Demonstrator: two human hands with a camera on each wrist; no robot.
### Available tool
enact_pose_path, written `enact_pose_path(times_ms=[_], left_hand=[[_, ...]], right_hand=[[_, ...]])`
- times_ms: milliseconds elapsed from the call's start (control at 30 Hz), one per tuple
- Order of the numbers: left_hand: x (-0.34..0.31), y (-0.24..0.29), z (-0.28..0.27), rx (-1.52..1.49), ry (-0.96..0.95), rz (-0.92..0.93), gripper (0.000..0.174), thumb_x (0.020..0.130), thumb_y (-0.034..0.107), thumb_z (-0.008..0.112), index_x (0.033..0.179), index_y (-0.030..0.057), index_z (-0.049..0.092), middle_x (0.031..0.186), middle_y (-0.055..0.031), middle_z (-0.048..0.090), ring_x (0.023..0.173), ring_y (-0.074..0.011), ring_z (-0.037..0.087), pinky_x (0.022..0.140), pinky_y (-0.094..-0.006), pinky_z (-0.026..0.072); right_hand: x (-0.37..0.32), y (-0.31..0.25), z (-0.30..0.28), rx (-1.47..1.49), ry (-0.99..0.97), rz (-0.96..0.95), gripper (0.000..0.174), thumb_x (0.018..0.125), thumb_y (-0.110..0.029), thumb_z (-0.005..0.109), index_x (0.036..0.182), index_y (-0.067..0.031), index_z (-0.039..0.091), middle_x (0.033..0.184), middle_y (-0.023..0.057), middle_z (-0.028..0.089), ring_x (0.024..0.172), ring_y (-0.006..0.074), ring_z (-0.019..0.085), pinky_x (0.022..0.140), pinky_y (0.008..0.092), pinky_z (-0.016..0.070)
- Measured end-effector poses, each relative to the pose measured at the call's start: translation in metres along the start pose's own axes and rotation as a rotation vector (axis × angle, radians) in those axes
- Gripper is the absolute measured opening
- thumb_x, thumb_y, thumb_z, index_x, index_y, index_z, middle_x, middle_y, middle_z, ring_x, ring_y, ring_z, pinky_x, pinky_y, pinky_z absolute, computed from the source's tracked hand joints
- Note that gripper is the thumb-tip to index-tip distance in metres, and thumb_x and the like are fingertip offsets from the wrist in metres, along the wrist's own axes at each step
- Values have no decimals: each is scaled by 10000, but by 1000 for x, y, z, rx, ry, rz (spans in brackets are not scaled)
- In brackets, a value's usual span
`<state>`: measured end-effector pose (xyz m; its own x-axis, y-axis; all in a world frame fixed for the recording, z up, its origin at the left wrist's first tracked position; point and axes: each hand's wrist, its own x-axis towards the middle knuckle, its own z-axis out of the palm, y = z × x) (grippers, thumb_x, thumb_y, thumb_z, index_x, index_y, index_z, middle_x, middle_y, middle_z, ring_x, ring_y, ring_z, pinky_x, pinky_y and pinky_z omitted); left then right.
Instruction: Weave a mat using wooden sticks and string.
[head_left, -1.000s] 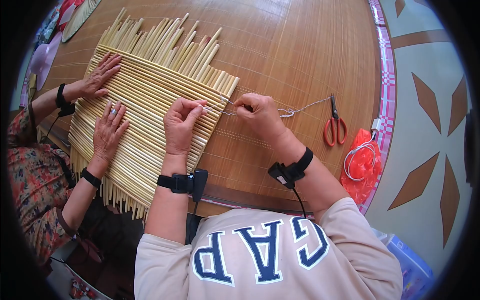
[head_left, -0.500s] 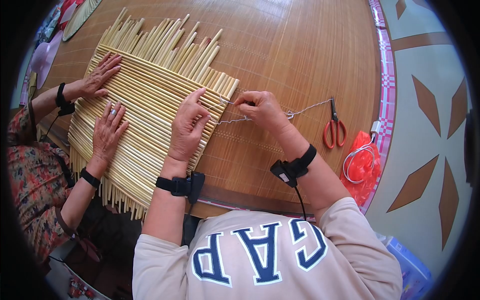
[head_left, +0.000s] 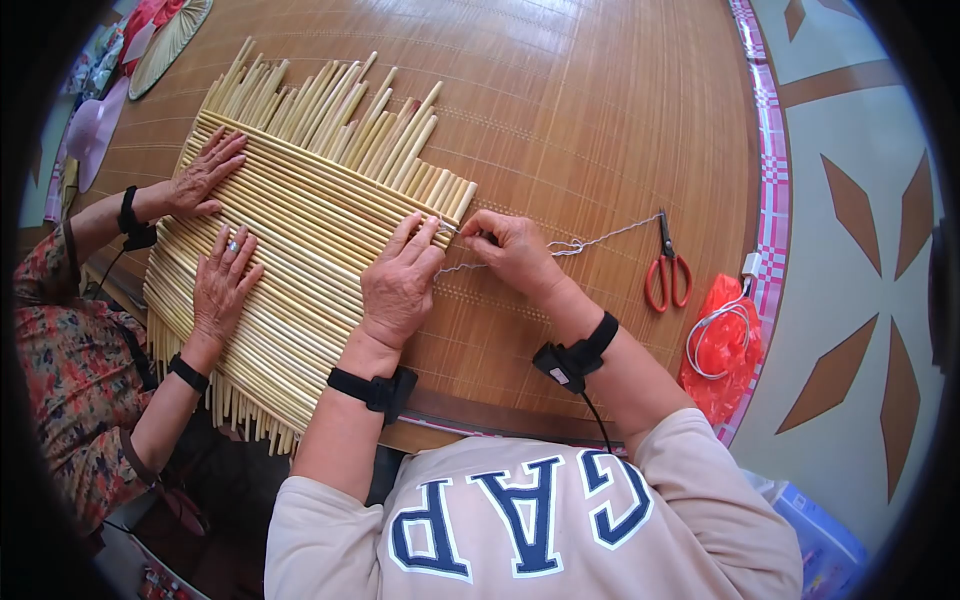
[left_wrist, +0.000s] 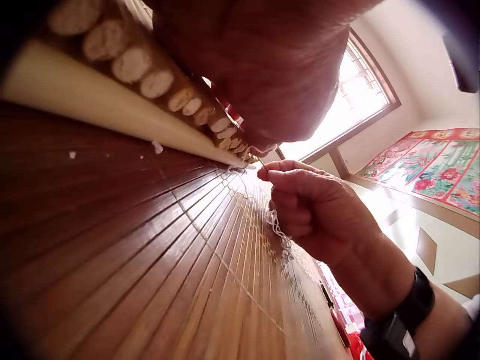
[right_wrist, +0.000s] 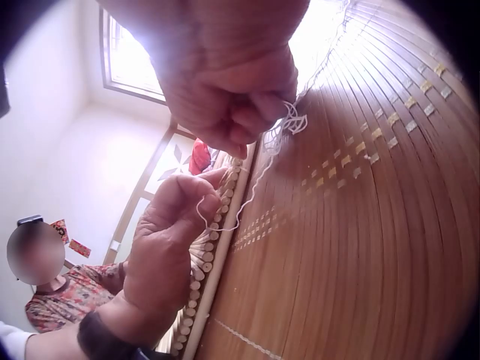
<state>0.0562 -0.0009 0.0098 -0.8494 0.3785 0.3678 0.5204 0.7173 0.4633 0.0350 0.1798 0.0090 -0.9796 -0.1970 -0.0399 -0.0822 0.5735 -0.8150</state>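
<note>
Pale floor w/ brown diamond shapes is showing at far R in head view; in L wrist view a bright window is glaring & a red-and-green floral wall poster is hanging nr it. Big brown slatted bamboo mat is covering the work area, w/ pink-and-white checked cloth edging running along its R side. L of ctr on the mat, a wide panel of pale yellow round rods is lying, rods sitting side by side, uneven ends of a crosswise set sticking out past its top edge. Other person in a floral top is leaning in from L, both palms resting flat on the panel. Wearer's bare forearms are stretching fwd from a beige T-shirt w/ navy letters, converging at the panel's top R corner. Crumpled red plastic bag is lying nr the mat's R edge.

L hand is lying back-up over the panel's R edge, fingertips touching nr the corner; can't tell if its thumb is pinching anything. R hand is staying clear of the rods, just beside that corner, thumb & forefinger pinching. Red-handled metal scissors are lying further R, blades pointing away. Thin white cotton-like thread is trailing from nr R hand to the blade tips. Thin dark needle is poking from R hand's pinch toward the panel's corner.
</note>
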Motion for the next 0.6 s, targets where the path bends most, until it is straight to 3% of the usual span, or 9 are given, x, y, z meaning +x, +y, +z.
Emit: enact_pose_path(times_ms=[100,167,267,400,500,567,600], left_hand=[[0,0,0,-9,26,5,49,752,50,596,793,64,574,1103,-67,606,1104,-257,532,817,-329,488],[0,-1,1,-18,29,9,56,750,44,598,798,63,576,1097,-78,609,1105,-258,532,822,-330,487],[-1,-2,1,-84,55,6,76,743,35,606,811,59,583,1097,-107,598,1095,-277,533,840,-336,476],[-1,-3,-1,-140,138,-13,77,744,29,612,810,43,573,1017,-127,583,993,-303,552,822,-351,460],[-3,-7,2,-197,191,-17,80,768,15,592,832,32,548,937,-123,572,909,-296,553,776,-355,454],[-4,-9,5,-261,208,-76,114,767,38,587,868,41,535,955,-119,573,939,-303,547,790,-368,460],[-4,-10,5,-294,223,-96,108,779,29,572,877,39,528,931,-117,570,921,-305,547,783,-368,459]], right_hand=[[-2,2,8,25,24,-53,94,761,-149,611,789,-62,591,717,132,619,683,301,615,594,361,485],[-4,-1,10,-110,51,-94,99,755,-130,615,793,-65,550,698,141,608,683,321,608,589,389,480],[-3,-5,16,-85,69,-15,129,743,-104,622,797,-62,513,684,164,597,674,333,603,591,408,479],[4,-10,22,-85,95,-31,154,735,-85,626,804,-50,492,669,184,586,665,346,600,594,412,479],[13,-19,14,-107,126,26,159,748,-75,640,829,-44,506,663,149,591,610,302,602,543,358,469],[23,-30,-1,165,-135,366,177,752,-96,639,869,-54,513,714,136,599,637,306,598,570,358,480],[26,-34,-7,156,-134,359,177,752,-96,639,869,-54,513,714,136,599,637,306,598,570,358,480]])
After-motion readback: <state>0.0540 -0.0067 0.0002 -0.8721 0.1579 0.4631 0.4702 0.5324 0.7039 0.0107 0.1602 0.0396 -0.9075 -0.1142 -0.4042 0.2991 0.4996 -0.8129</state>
